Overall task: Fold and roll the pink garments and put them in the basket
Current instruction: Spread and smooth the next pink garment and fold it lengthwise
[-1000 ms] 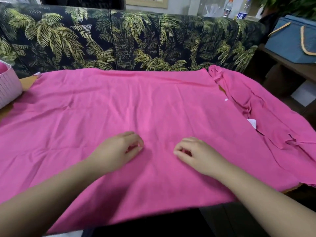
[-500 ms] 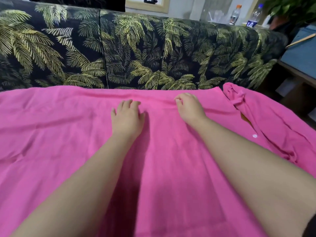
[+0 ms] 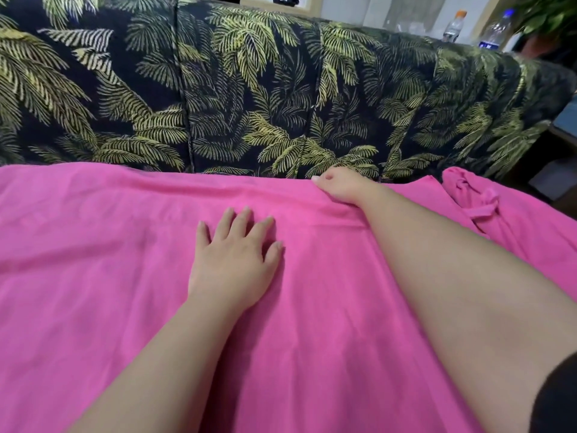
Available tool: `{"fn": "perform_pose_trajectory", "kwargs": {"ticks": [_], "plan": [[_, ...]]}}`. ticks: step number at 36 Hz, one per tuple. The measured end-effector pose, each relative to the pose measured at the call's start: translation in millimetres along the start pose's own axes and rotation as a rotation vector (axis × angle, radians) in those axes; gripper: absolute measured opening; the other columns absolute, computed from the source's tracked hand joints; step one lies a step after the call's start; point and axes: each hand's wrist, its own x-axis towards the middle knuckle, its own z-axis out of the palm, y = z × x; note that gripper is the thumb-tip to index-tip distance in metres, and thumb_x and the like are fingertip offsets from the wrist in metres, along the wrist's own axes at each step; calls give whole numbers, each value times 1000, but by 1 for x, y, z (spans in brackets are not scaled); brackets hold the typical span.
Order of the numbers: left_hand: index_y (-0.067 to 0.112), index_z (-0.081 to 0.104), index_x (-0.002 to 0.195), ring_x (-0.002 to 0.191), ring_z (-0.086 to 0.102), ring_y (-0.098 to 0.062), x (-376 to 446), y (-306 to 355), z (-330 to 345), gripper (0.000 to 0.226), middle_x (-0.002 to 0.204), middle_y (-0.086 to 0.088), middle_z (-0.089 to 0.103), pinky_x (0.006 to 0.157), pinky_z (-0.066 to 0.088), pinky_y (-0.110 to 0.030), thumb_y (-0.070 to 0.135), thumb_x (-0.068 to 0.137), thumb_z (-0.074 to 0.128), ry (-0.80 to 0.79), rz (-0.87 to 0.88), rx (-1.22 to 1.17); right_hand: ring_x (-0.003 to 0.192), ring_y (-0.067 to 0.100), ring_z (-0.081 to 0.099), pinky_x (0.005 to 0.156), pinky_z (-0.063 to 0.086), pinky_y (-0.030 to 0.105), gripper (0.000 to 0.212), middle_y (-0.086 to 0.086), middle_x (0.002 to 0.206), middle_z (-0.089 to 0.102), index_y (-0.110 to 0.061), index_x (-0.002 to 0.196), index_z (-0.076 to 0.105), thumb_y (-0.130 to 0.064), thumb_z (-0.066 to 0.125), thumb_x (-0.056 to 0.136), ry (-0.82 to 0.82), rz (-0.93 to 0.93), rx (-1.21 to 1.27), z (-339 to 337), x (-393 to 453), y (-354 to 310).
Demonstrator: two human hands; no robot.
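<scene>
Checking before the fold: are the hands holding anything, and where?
The right hand grips the pink garment at its far edge. The left hand only rests flat on it.

We are in what appears to be a home living room: a sofa (image 3: 281, 98) upholstered in dark fabric printed with yellow-green palm fronds fills the back of the view. Behind it, against a pale wall, we see two plastic water bottles (image 3: 454, 26), the leaves of a houseplant (image 3: 549, 14) and the lower edge of a light wooden frame (image 3: 281, 1), though blurred.
</scene>
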Motion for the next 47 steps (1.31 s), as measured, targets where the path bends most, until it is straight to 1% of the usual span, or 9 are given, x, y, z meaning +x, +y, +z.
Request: {"fn": "perform_pose_trajectory", "kwargs": {"ticks": [3,6,11,16,20,23,32,41,47], "plan": [[40,18,148,148,1,-17,0,1,0,54,160,5,11,117,2,-51,56,97,20,4,-5,-5,48,21,42,66,35,28,50,0,46,41,-19,54,35,-38,48,98,33,5,132,-5,2,2],[40,19,148,148,1,-18,0,1,2,54,160,5,12,117,3,-50,56,97,20,12,-6,-1,47,19,42,52,32,27,46,4,53,43,-19,58,38,-39,48,98,-9,19,109,-11,2,2],[39,21,147,148,3,-18,-1,1,1,53,160,5,13,117,4,-51,56,97,17,13,-11,-3,111,29,55,100,43,42,74,5,123,57,-15,120,63,-74,42,82,-103,119,24,-13,5,2],[40,21,146,148,4,-18,-1,2,0,69,159,5,14,116,4,-51,59,82,4,16,-19,2,83,26,61,70,42,28,45,8,94,65,-10,87,68,-52,53,91,-91,34,73,-18,10,5],[39,24,146,148,4,-18,-1,2,0,63,159,5,16,116,4,-51,57,88,10,22,-20,-15,93,21,60,79,43,25,24,8,106,68,-10,106,70,-25,58,93,40,-40,165,-18,10,5],[40,24,145,148,5,-17,-1,2,1,67,159,6,16,116,4,-50,57,83,8,24,-11,-11,103,24,59,94,43,33,11,3,104,68,-28,86,68,-30,59,92,170,-33,131,-9,16,9],[41,17,148,148,0,-18,0,0,2,61,161,8,10,117,1,-49,62,91,12,5,-10,-6,123,24,42,103,25,43,19,3,125,54,-27,111,64,-29,57,94,503,-7,-149,2,5,6],[53,8,145,148,-8,-26,-5,4,-2,93,161,3,3,115,-3,-57,87,59,1,-86,84,18,139,24,29,110,25,48,60,0,152,33,-29,141,43,-61,46,90,182,-28,-228,2,-95,37],[50,43,133,147,6,-11,-15,25,-9,72,153,17,23,118,-2,-50,82,68,47,-216,352,-214,134,27,36,111,26,43,68,5,145,43,-21,135,51,-62,43,81,340,-75,-119,16,-160,69]]}}
